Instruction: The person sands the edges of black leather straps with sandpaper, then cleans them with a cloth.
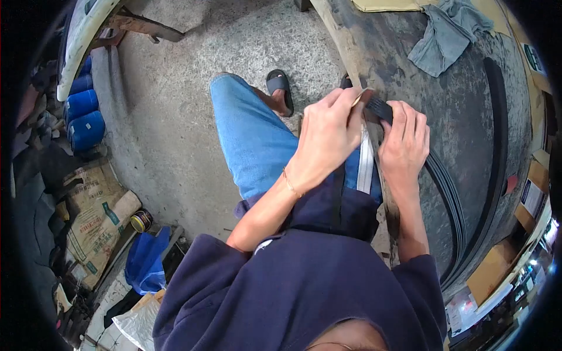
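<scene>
Black strips [379, 108] are pinched in the right hand's [405, 140] grip, best kept evenly aligned, while a thin piece [365, 95] is held by the left hand [329, 126].

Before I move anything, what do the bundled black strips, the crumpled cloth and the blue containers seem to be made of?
Black strips at the right hand: probably rubber or flexible plastic, low sheen; they curve smoothly together.
Crumpled cloth: grey-blue fabric, dull, with soft folds.
Blue containers: likely plastic, slightly glossy, with highlights on rounded sides.
</scene>
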Available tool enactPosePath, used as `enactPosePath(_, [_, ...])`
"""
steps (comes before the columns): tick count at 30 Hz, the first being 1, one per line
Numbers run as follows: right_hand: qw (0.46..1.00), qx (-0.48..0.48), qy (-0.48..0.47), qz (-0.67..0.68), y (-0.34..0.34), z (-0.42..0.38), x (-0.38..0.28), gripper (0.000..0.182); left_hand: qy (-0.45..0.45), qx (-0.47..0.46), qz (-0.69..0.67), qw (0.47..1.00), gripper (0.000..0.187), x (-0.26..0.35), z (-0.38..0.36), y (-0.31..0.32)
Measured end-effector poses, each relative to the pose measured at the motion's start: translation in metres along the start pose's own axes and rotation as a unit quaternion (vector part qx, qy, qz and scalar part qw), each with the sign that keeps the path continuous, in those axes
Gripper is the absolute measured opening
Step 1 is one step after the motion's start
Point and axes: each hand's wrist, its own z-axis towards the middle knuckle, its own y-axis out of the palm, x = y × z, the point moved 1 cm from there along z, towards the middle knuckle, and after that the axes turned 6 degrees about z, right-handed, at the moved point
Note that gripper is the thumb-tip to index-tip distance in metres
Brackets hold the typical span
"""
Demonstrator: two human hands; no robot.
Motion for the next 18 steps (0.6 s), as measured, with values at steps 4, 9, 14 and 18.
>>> enactPosePath(4, [1.000, 0.010, 0.001, 0.003, 0.000, 0.004, 0.001, 0.045, -0.008, 0.007, -0.019, 1.000, 0.020, -0.003, -0.001, -0.002])
enactPosePath(9, [1.000, 0.017, -0.010, -0.012, 0.004, 0.000, 0.003, 0.045, 0.153, 0.030, 0.069, 0.985, 0.035, -0.003, 0.009, -0.004])
enactPosePath(14, [1.000, 0.010, 0.003, -0.006, 0.001, 0.001, 0.000, 0.045, 0.195, 0.063, 0.062, 0.977, 0.032, -0.023, 0.022, -0.001])
enactPosePath(18, [1.000, 0.025, 0.000, 0.000, 0.004, 0.004, 0.004, 0.045, 0.219, 0.064, 0.066, 0.971, 0.023, -0.046, 0.025, 0.012])
